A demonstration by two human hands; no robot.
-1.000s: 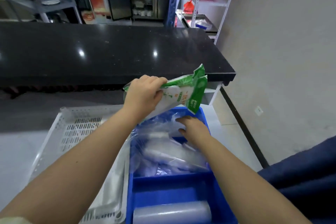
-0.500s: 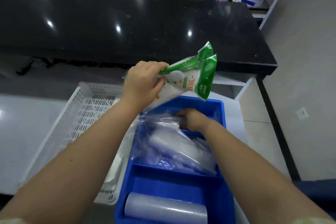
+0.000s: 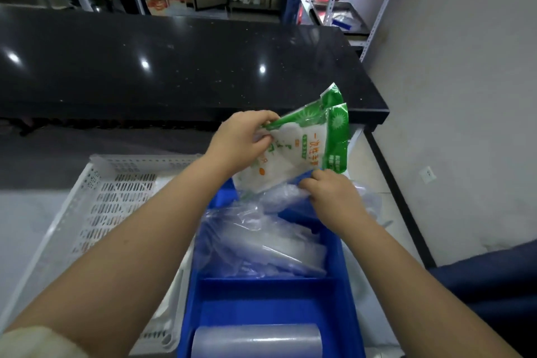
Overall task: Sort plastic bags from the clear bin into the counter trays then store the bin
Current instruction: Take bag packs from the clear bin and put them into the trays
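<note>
My left hand (image 3: 242,141) grips a stack of green-and-white printed bag packs (image 3: 312,148), held tilted above the far end of a blue divided tray (image 3: 338,264). My right hand (image 3: 329,193) pinches a bundle of clear plastic bags (image 3: 283,196) at the tray's far compartment. More clear bags (image 3: 255,244) lie heaped in that compartment. A roll of clear film (image 3: 257,340) lies in the near compartment. A white perforated tray (image 3: 116,203) stands to the left of the blue one. The clear bin is out of sight.
A black stone counter (image 3: 174,67) runs across behind the trays, its right end near a grey wall (image 3: 465,96). Metal shelving (image 3: 345,0) stands at the back right. A dark blue cushion (image 3: 491,279) lies at the lower right.
My right hand has closed on a clear bag bundle and lifted it toward the tray's far right corner. The green packs in my left hand have tipped lower, closer to the tray.
</note>
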